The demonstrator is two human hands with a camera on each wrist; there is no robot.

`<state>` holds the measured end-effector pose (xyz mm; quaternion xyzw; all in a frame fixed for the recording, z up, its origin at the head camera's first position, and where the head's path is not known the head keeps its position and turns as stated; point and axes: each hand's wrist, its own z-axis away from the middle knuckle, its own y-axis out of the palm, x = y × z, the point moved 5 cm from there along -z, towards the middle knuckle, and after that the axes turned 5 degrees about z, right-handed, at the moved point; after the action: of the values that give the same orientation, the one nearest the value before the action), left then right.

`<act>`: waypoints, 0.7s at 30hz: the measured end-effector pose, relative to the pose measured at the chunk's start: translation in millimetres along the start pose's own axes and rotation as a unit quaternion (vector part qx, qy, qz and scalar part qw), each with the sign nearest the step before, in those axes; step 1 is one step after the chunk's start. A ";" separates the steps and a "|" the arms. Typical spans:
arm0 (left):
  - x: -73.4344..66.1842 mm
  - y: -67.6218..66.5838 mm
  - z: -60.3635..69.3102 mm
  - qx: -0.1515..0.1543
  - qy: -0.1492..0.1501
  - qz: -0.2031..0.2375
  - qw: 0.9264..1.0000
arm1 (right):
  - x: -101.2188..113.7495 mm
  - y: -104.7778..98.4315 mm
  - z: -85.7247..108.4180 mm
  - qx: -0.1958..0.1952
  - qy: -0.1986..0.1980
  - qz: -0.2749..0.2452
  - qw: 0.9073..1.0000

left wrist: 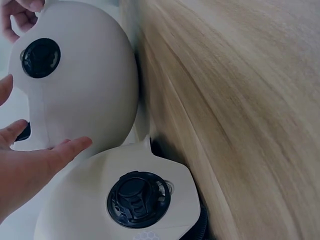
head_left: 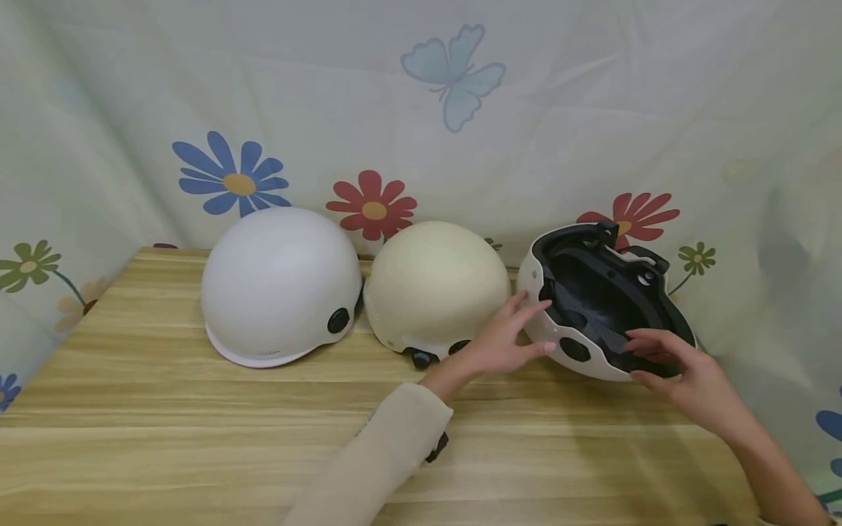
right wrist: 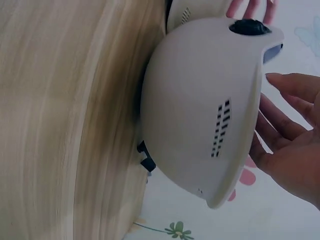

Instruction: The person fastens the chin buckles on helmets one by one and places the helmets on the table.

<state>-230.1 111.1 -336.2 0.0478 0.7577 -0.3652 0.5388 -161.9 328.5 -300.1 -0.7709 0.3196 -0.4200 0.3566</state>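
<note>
White helmet (head_left: 597, 296), opening exposed, lies between left hand (head_left: 505, 337) and right hand (head_left: 693, 383), thumb and fingers apart on both.

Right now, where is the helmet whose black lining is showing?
In the head view, the black-lined helmet sits at the row's right end on the wooden table, just right of the cream helmet, between the left hand and right hand.

Left fingers (head_left: 530, 313) spread, right fingers (head_left: 661, 339) slightly bent.
</note>
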 end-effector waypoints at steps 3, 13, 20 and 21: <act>1.7 2.5 0.6 0.005 -0.010 -0.001 1.000 | -9.7 -10.0 2.4 -0.010 0.038 -0.030 0.999; 2.3 2.0 4.6 -0.006 -0.010 -0.001 1.000 | -56.3 -26.0 17.0 0.095 0.227 0.016 0.969; -16.3 0.0 6.8 -0.040 0.049 -0.003 0.998 | -60.4 -21.9 25.8 0.128 0.233 0.030 0.963; -18.1 0.5 6.7 -0.042 0.056 -0.002 0.998 | -60.3 -22.0 26.7 0.131 0.233 0.019 0.963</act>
<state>-217.1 113.2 -322.1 0.0446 0.8015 -0.3310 0.4961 -160.9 395.7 -317.9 -0.5918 0.3511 -0.6193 0.3781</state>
